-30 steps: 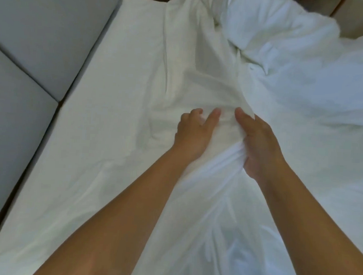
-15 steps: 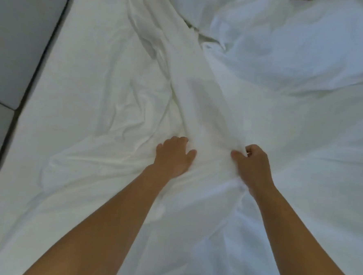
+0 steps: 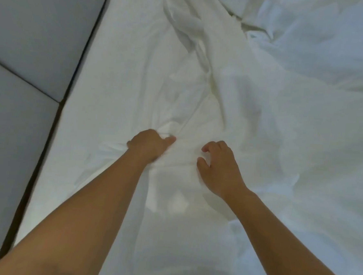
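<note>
Below centre, toward 6 o'clock, the left hand [image 3: 149,146] lies knuckles-up on the sheet [image 3: 188,116], fingers curled tight round a bunched fold, thumb pointing to 3 o'clock. Just beside it at 3 o'clock, the right hand [image 3: 220,167] arches over the sheet, fingers half curled, thumb and forefinger apart, pinching nothing. Both forearms reach in from 6 o'clock. A rumpled duvet [image 3: 309,49] lies at 1 o'clock, grey panels [image 3: 34,32] at 9.

Dim, even indoor light with a cool bluish cast leaves faint shadows in folds of the sheet [image 3: 138,71], the left hand [image 3: 149,148] is motion-blurred, and the wide-angle edges bend.
</note>
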